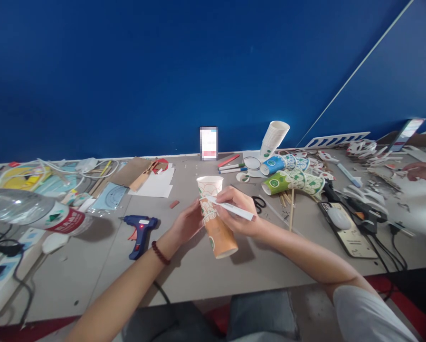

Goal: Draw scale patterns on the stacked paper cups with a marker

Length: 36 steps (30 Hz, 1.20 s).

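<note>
Orange-printed paper makes up the stacked cups (222,237), which slant between the two hands over the middle of the grey worktop (269,273), the white-rimmed end farther from the body. I can't tell from my view whether the near end touches the surface. I'd judge the piece very light and hollow, stiff enough along its length but easy to dent if squeezed at the side; the printed walls look smooth, perhaps a little slippery. I'd take hold where the cups overlap, since the doubled paper should resist pressure better, and I'd keep the grip gentle (paper forgives very little).

The left hand (189,222) comes in low from the side, its fingers closed lightly around the upper-middle part, with a beaded bracelet (160,253) at the wrist. The right hand (237,204) arches over the other side, fingers pinching a white marker (237,211) whose tip end lies close to the patterned band. Its forearm slopes back towards the body, elbow bent. Left of the hands lies a blue glue gun (139,230); to their right are a green cup piece (276,184) and black-handled scissors (259,204).
</note>
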Tool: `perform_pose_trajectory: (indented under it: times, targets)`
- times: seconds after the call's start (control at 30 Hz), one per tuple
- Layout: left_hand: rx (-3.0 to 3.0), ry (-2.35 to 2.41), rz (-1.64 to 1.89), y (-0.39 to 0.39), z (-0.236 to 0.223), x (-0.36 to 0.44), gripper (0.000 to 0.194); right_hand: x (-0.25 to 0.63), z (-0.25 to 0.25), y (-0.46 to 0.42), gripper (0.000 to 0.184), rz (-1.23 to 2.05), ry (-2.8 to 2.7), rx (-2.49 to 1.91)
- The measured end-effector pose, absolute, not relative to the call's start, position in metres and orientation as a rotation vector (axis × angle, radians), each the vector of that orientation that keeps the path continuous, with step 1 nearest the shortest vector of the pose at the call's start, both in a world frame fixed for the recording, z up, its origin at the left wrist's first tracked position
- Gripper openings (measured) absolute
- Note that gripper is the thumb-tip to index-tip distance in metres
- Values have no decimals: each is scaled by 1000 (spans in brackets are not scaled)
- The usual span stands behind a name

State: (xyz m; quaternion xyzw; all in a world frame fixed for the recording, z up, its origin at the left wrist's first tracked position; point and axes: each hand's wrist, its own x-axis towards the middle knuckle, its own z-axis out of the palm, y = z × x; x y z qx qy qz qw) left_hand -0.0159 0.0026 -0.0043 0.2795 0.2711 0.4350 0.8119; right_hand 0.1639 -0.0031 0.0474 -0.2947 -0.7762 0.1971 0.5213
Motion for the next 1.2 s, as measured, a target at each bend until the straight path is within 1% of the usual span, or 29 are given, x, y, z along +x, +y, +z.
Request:
perform_pose_trajectory:
  times: [0.23,0.27,0.37,0.53,0.63,0.73,0.9,1.0,1.2]
  targets:
    - [520,485,882,-1,4,-15,30,163,45,-5,13,461,-1904,-641]
    - [538,463,874,-1,3,-14,30,163,46,-5,14,467,-1913,-631]
    - [636,431,923,-1,-3,-12,18,163,47,-6,13,481,-1922,-612]
    - [756,488,934,0,-14,-11,27,162,45,-7,13,521,-1940,-627]
    - [774,543,929,-1,-13,-11,26,162,46,-7,12,535,-1962,-611]
    - [776,567,935,-2,-9,-11,29,160,48,-8,13,484,-1928,-589]
    - [755,582,946,-3,-3,-12,34,156,48,-5,17,271,-1811,-662]
    - [731,585,944,-3,-3,-12,33,155,47,-2,19,197,-1790,-676]
    - [654,625,943,-1,-10,-14,27,157,47,0,20,184,-1832,-644]
